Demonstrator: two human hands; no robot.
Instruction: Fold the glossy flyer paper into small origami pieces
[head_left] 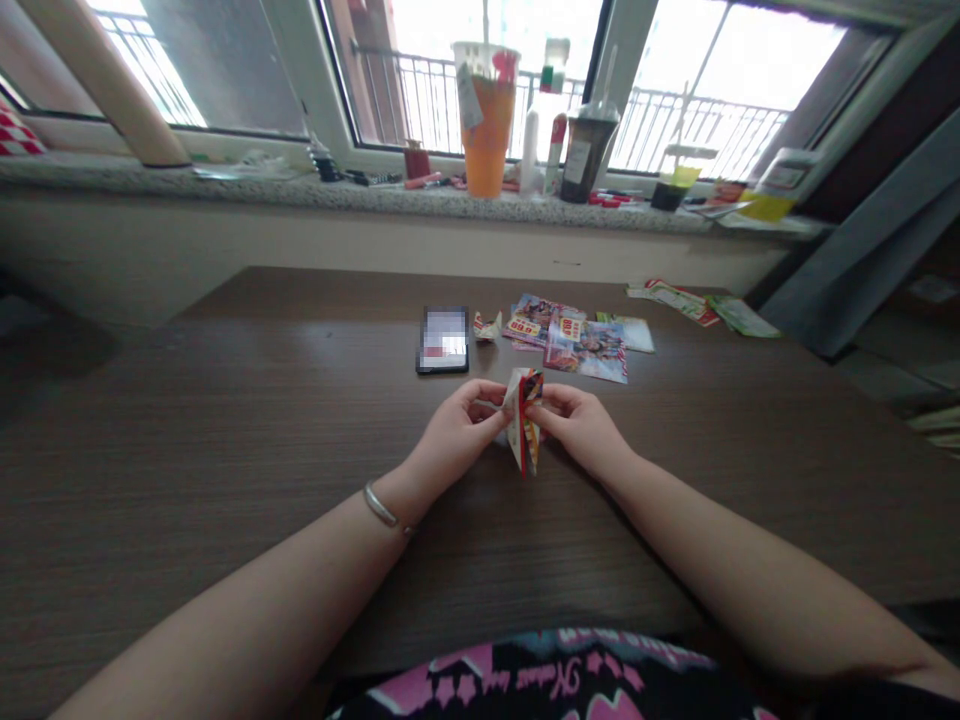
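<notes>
Between my two hands, just above the dark wooden table (300, 450), is a folded piece of printed paper (523, 425), white on one side with red, yellow and dark print on the other. My left hand (469, 420) pinches its left side between thumb and fingers. From the right, my right hand (581, 415) grips the coloured side the same way. The paper's folds stand upright, with a point hanging down. Beyond it lie a small folded paper piece (487, 327) and a dark-framed device (443, 340) with its screen blurred.
Printed leaflets (586, 345) overlap behind my right hand. Colourful wrappers (682, 302) lie at the far right. On the stone windowsill (390, 200) stand an orange drink cup (486, 130), a dark drink cup (586, 155), bottles and small items. A curtain (847, 250) hangs at the right.
</notes>
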